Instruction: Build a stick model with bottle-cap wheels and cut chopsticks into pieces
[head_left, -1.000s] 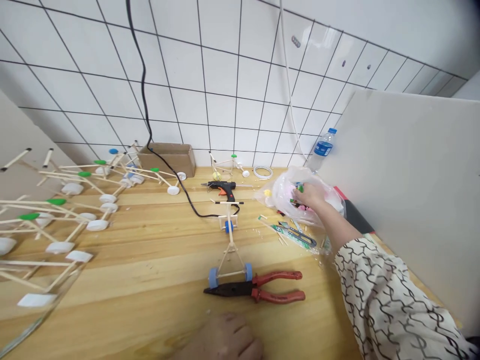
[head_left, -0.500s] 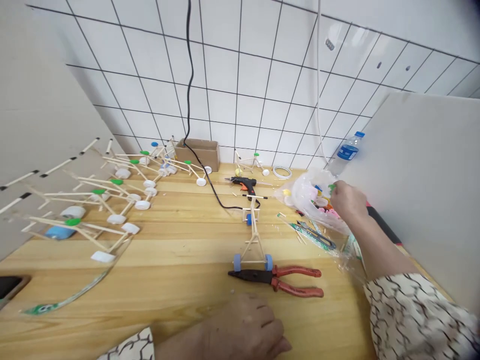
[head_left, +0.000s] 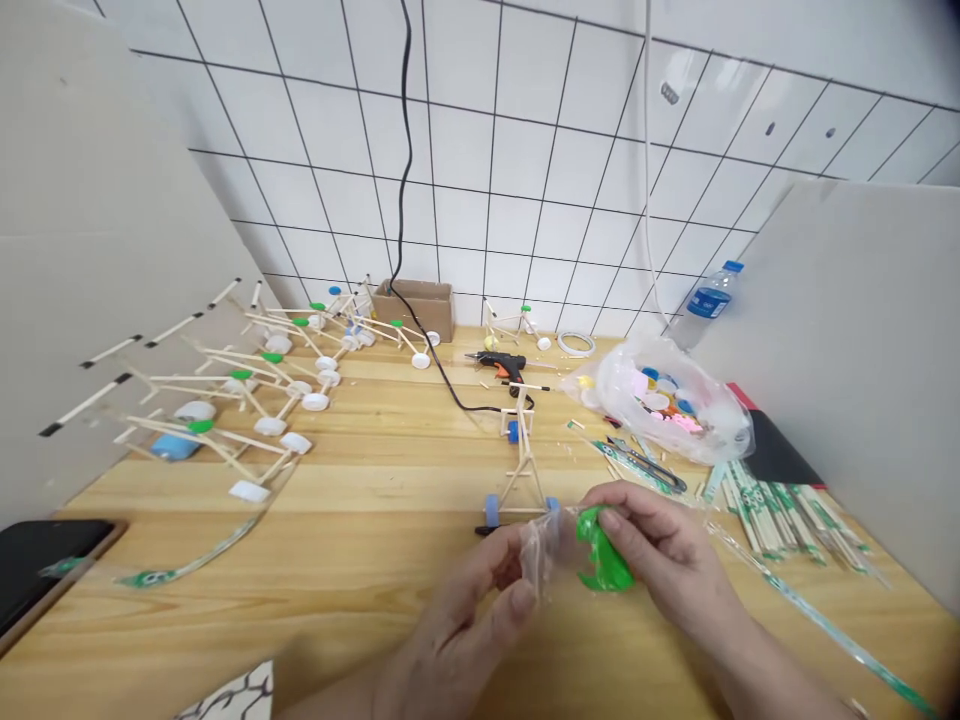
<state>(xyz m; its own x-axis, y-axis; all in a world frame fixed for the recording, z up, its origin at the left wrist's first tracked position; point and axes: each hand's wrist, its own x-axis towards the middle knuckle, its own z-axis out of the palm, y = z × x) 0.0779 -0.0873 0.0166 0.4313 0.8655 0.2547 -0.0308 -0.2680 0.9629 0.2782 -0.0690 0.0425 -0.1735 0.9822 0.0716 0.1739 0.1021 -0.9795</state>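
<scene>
Green cap (head_left: 604,562), glossy, against crinkly film (head_left: 541,545)

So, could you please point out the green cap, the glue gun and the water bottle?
green cap (head_left: 602,565), head view, on its side wall.
glue gun (head_left: 504,361), head view, on the black body.
water bottle (head_left: 708,301), head view, on the blue label.

Lying open across the bare table (head_left: 360,540) left of the left hand (head_left: 465,620), out to the phone (head_left: 45,565). Being hemmed at far left by stick models (head_left: 255,400), straight ahead by a stick cart (head_left: 523,470) and glue gun (head_left: 504,365), at right by a bag of caps (head_left: 675,400) and wrapped chopsticks (head_left: 780,510).
</scene>
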